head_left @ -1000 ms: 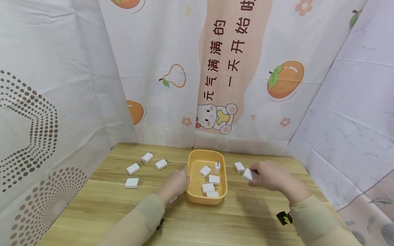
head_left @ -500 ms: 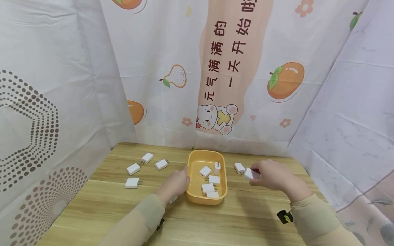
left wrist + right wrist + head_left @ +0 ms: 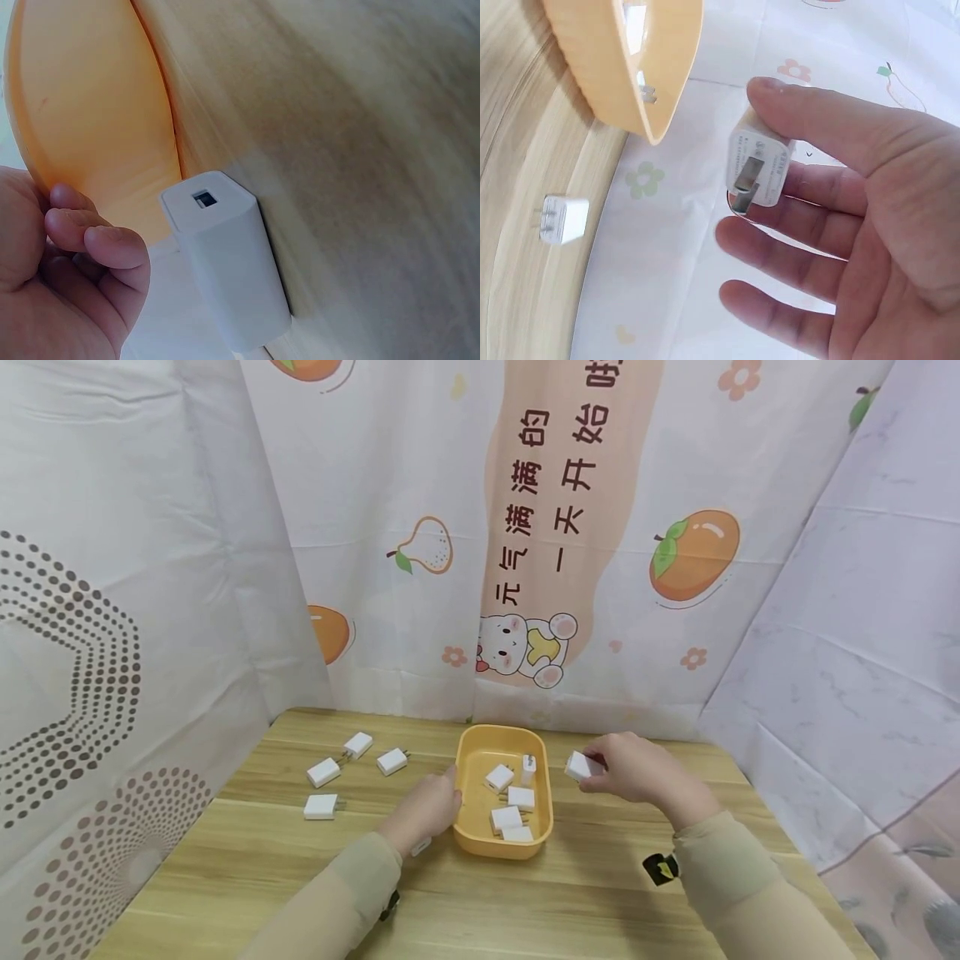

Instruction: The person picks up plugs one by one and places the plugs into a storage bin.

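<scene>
In the head view my left hand (image 3: pixel 422 812) grips the left rim of a yellow plastic bin (image 3: pixel 463 837), fingers curled at its wall. Several white USB charger plugs lie inside the bin, one being a plug (image 3: pixel 506 819) near the front. My right hand (image 3: pixel 637 770) is raised right of the bin and pinches a white charger plug (image 3: pixel 759 161) between thumb and fingers, metal prongs showing in the right wrist view. Under my left wrist another charger plug (image 3: pixel 232 262) rests on the table, its USB port visible.
Several more charger plugs, including one plug (image 3: pixel 321 807), lie on the wooden table (image 3: pixel 480 910) to the left. On the right, a plug (image 3: pixel 564 217) lies on the table, hidden in the head view. Printed curtains (image 3: pixel 600 693) hang around the table.
My right hand has moved left and slightly away from me with its charger plug, over the plug lying on the table's right side. My left hand and the bin stay in place.
</scene>
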`<action>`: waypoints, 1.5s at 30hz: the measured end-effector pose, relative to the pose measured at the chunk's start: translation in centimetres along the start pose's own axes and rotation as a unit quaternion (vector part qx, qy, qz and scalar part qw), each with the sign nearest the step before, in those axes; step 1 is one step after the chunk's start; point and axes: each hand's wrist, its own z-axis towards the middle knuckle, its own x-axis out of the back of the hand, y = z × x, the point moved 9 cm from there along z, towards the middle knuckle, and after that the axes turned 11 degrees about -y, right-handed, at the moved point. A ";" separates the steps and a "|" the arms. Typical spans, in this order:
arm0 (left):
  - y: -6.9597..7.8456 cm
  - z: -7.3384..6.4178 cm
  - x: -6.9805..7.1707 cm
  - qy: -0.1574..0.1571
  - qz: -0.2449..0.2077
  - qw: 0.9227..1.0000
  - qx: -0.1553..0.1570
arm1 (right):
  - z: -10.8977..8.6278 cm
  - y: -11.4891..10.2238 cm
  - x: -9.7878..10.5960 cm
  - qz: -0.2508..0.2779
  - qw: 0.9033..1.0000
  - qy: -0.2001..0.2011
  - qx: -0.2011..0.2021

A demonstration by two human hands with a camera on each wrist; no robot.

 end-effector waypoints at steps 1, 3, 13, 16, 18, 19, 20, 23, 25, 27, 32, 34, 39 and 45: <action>0.0 0.0 0.0 -0.001 -0.002 1.000 0.001 | 0.4 -0.1 0.1 0.004 1.000 0.004 0.003; -0.1 0.0 0.0 -0.002 -0.005 1.000 0.002 | 1.0 -0.5 0.2 0.006 1.000 0.012 0.011; -0.4 0.3 -0.1 -0.002 -0.003 1.000 0.001 | 4.2 -2.8 0.1 0.021 0.999 0.022 0.027; -0.3 0.4 -0.1 0.005 0.011 1.000 -0.006 | 5.3 -3.5 -0.1 0.019 0.999 0.023 0.037; -0.2 0.4 0.0 0.010 0.018 1.000 -0.009 | 6.0 -4.0 -0.3 0.012 0.999 0.025 0.046; -0.1 0.4 0.1 0.013 0.022 1.000 -0.011 | 6.4 -4.3 -0.5 0.009 0.998 0.024 0.049; -0.1 0.5 0.1 0.016 0.025 0.999 -0.013 | 6.7 -4.5 -0.6 0.008 0.999 0.024 0.048; 0.0 0.5 0.1 0.015 0.023 1.000 -0.013 | 7.6 -5.1 -1.2 0.007 0.999 0.017 0.047; 0.0 0.5 0.1 0.012 0.021 1.000 -0.011 | 8.2 -5.4 -1.6 0.008 0.999 0.011 0.041; 0.0 0.5 0.1 0.009 0.017 1.000 -0.009 | 8.7 -5.6 -2.0 0.012 0.999 0.006 0.038; -0.1 0.5 0.0 0.001 0.009 1.000 -0.003 | 9.8 -6.4 -2.7 0.021 0.999 -0.004 0.043; -0.2 0.5 -0.1 0.000 0.007 1.000 -0.002 | 10.0 -6.7 -2.9 0.022 0.999 -0.006 0.044; -0.2 0.5 -0.1 0.002 0.006 1.000 -0.006 | 10.2 -7.0 -2.8 0.025 0.999 -0.005 0.046; -0.3 0.5 -0.1 0.004 0.004 1.000 -0.008 | 10.2 -6.8 -2.8 0.030 0.998 -0.004 0.048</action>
